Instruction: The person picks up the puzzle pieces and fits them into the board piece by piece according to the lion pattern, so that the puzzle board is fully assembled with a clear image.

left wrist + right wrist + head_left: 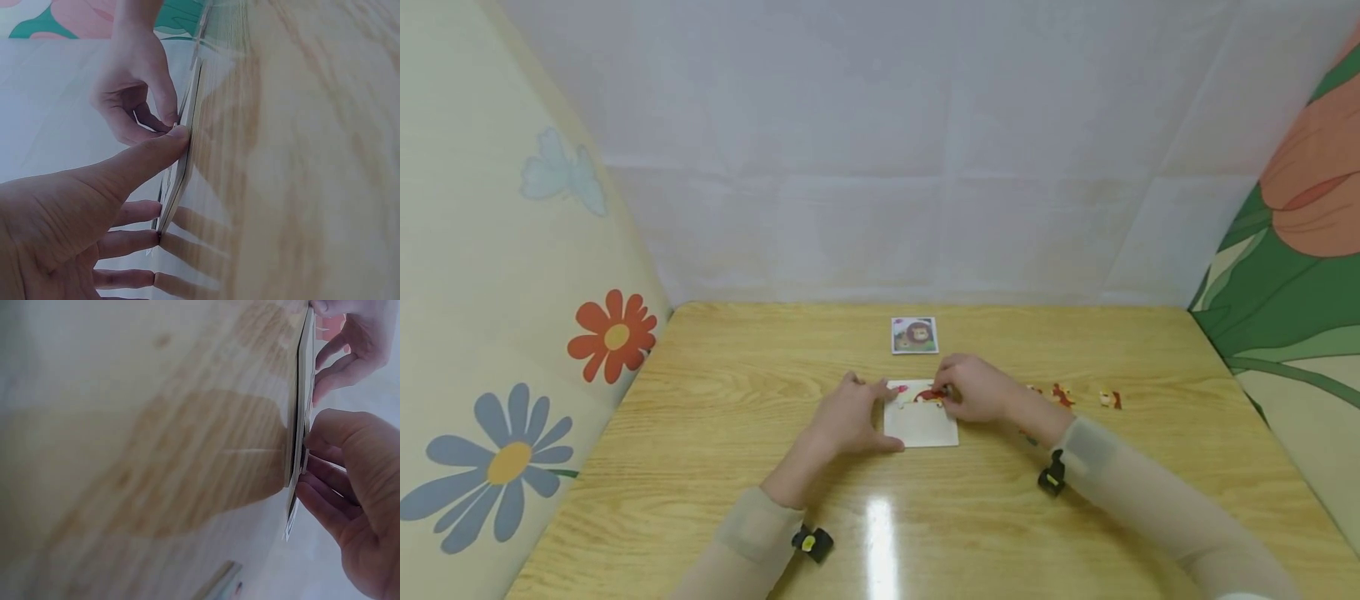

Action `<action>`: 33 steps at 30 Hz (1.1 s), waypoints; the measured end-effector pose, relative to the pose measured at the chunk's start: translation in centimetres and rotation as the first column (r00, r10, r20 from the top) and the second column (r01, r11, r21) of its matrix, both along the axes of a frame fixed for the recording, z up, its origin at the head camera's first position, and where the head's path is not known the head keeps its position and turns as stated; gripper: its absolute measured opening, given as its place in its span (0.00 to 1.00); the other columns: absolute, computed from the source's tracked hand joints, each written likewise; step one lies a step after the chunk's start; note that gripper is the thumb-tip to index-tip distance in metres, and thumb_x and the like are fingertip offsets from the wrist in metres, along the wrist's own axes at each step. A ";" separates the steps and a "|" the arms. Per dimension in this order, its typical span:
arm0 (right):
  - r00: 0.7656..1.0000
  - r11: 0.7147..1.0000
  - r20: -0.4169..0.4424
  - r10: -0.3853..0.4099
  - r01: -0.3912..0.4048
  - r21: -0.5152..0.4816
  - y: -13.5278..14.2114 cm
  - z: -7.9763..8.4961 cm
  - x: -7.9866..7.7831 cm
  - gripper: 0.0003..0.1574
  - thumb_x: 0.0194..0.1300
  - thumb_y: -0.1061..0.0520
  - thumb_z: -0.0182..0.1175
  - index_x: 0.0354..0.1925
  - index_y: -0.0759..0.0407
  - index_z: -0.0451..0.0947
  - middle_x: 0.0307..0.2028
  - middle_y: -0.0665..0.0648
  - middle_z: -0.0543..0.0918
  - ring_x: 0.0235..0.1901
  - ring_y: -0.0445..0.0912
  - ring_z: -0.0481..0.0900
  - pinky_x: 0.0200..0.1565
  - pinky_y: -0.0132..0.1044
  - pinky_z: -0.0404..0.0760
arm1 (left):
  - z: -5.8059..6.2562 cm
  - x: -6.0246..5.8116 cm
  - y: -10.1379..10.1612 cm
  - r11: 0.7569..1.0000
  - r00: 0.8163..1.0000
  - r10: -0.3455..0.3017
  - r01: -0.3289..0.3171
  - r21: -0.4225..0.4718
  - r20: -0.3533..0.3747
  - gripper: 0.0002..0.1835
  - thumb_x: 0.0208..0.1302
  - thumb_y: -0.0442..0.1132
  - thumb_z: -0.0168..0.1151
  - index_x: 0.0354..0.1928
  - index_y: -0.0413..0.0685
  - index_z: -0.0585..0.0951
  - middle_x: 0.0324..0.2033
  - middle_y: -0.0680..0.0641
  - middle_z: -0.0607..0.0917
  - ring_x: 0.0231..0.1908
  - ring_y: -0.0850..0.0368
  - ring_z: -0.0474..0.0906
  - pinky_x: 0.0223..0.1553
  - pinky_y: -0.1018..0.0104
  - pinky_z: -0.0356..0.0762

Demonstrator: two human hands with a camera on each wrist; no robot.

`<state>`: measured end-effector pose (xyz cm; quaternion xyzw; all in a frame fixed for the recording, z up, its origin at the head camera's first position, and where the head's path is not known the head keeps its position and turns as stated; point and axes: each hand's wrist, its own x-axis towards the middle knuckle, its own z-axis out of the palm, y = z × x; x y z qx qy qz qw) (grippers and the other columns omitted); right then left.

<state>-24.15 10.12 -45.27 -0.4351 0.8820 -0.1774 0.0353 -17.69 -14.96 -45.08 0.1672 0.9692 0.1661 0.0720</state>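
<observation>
A white square puzzle board [928, 429] lies flat in the middle of the wooden table, with colored puzzle pieces [929, 397] along its far part. My left hand [847, 414] spans the board's left side, thumb at the near edge and index finger by the far corner. In the left wrist view its fingers [128, 244] reach out straight to the board's edge. At the board's far right, my right hand [981, 390] pinches a puzzle piece between thumb and fingers. The hand hides most of that piece. The right wrist view shows the board [304, 394] edge-on.
Behind the board lies a square picture card [914, 335] with a lion on it. Loose puzzle pieces [1062, 395] lie to the right, partly behind the right forearm, and another loose piece [1110, 400] is farther right. A white cloth [887, 233] hangs behind the table [737, 375].
</observation>
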 end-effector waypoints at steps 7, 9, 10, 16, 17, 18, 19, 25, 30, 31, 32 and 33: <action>1.000 1.000 -0.018 0.006 -0.006 0.002 -0.1 0.0 0.2 0.12 0.60 0.64 0.70 0.44 0.61 0.90 0.44 0.57 0.88 0.42 0.47 0.84 0.48 0.40 0.88 | 0.2 0.1 0.0 1.000 1.000 0.005 -0.005 0.003 0.005 0.45 0.44 0.63 0.86 0.65 0.52 0.85 0.57 0.43 0.89 0.58 0.42 0.76 0.54 0.46 0.85; 1.000 1.000 -0.014 -0.001 0.001 -0.005 -0.1 -0.1 0.2 0.12 0.59 0.64 0.70 0.44 0.60 0.90 0.43 0.57 0.87 0.41 0.46 0.83 0.47 0.39 0.88 | 0.2 0.1 0.0 1.000 1.000 0.002 -0.002 0.003 0.004 0.45 0.44 0.63 0.86 0.65 0.52 0.85 0.57 0.42 0.89 0.58 0.41 0.76 0.53 0.46 0.85; 1.000 1.000 -0.009 -0.008 0.008 -0.008 -0.2 -0.1 0.2 0.13 0.59 0.64 0.70 0.44 0.60 0.90 0.43 0.57 0.87 0.40 0.46 0.83 0.47 0.38 0.88 | 0.3 0.1 0.0 1.000 1.000 0.002 -0.002 0.002 0.007 0.45 0.45 0.63 0.86 0.65 0.52 0.85 0.57 0.42 0.89 0.58 0.41 0.76 0.54 0.46 0.85; 0.999 0.999 0.021 -0.033 0.033 -0.016 -0.1 -0.2 0.2 0.13 0.61 0.65 0.68 0.45 0.60 0.90 0.43 0.56 0.88 0.42 0.46 0.84 0.49 0.40 0.88 | 0.2 0.1 0.0 1.000 1.000 0.001 -0.001 -0.005 0.004 0.45 0.45 0.63 0.86 0.65 0.52 0.85 0.60 0.42 0.88 0.58 0.41 0.76 0.54 0.46 0.85; 0.999 0.999 0.024 -0.034 0.035 -0.017 -0.1 -0.1 0.2 0.12 0.62 0.65 0.67 0.45 0.61 0.90 0.42 0.56 0.88 0.42 0.47 0.84 0.50 0.41 0.88 | 0.2 0.1 0.0 1.000 1.000 0.000 0.000 -0.006 0.002 0.45 0.45 0.63 0.86 0.65 0.53 0.85 0.60 0.42 0.88 0.58 0.40 0.76 0.54 0.46 0.85; 0.999 0.999 0.021 -0.038 0.038 -0.016 0.0 0.0 0.2 0.12 0.62 0.65 0.67 0.45 0.61 0.90 0.42 0.57 0.88 0.43 0.48 0.85 0.50 0.42 0.88 | 0.2 0.1 0.0 1.000 1.000 0.000 0.000 -0.008 0.004 0.45 0.45 0.63 0.86 0.66 0.53 0.85 0.60 0.42 0.88 0.59 0.40 0.77 0.54 0.45 0.85; 0.999 0.999 0.016 -0.038 0.039 -0.016 0.2 0.1 0.1 0.12 0.63 0.65 0.66 0.45 0.61 0.90 0.42 0.57 0.88 0.43 0.48 0.85 0.51 0.43 0.88 | 0.2 0.1 0.1 1.000 1.000 0.000 0.000 -0.010 0.004 0.45 0.45 0.63 0.86 0.66 0.53 0.84 0.61 0.41 0.88 0.59 0.40 0.77 0.55 0.45 0.85; 0.997 0.997 0.005 -0.078 0.078 -0.013 1.7 1.5 -0.3 0.13 0.67 0.66 0.62 0.47 0.63 0.90 0.45 0.58 0.89 0.46 0.50 0.87 0.53 0.44 0.89 | 0.3 0.2 0.2 1.000 1.000 0.007 -0.007 -0.016 0.011 0.47 0.45 0.63 0.86 0.68 0.54 0.83 0.58 0.41 0.88 0.59 0.40 0.77 0.55 0.46 0.85; 0.992 0.992 0.019 -0.125 0.125 -0.023 3.9 2.8 -1.1 0.14 0.68 0.66 0.61 0.48 0.65 0.89 0.46 0.60 0.89 0.46 0.53 0.87 0.53 0.49 0.89 | 0.5 0.2 0.3 1.000 1.000 0.015 -0.014 -0.028 0.008 0.49 0.44 0.64 0.86 0.70 0.55 0.81 0.53 0.40 0.89 0.58 0.40 0.77 0.54 0.46 0.86; 0.991 0.991 0.018 -0.131 0.132 -0.026 4.4 3.1 -1.3 0.14 0.68 0.67 0.61 0.48 0.65 0.89 0.46 0.61 0.89 0.46 0.54 0.87 0.52 0.50 0.88 | 0.5 0.2 0.3 0.999 1.000 0.015 -0.014 -0.030 0.007 0.49 0.44 0.64 0.86 0.70 0.55 0.81 0.53 0.40 0.89 0.58 0.40 0.77 0.54 0.46 0.86; 0.989 0.989 0.030 -0.146 0.147 -0.025 4.8 3.4 -1.4 0.14 0.69 0.67 0.61 0.49 0.65 0.89 0.47 0.61 0.89 0.47 0.54 0.87 0.51 0.50 0.88 | 0.5 0.2 0.3 0.999 1.000 0.014 -0.014 -0.031 0.005 0.49 0.44 0.64 0.86 0.70 0.55 0.81 0.53 0.40 0.89 0.58 0.40 0.77 0.54 0.46 0.86; 0.987 0.988 0.035 -0.155 0.155 -0.023 5.3 3.6 -1.5 0.14 0.70 0.66 0.61 0.49 0.65 0.88 0.48 0.62 0.89 0.47 0.55 0.87 0.51 0.51 0.88 | 0.5 0.2 0.3 0.999 1.000 0.012 -0.012 -0.031 0.003 0.49 0.44 0.64 0.86 0.70 0.55 0.81 0.53 0.40 0.89 0.58 0.40 0.77 0.54 0.46 0.86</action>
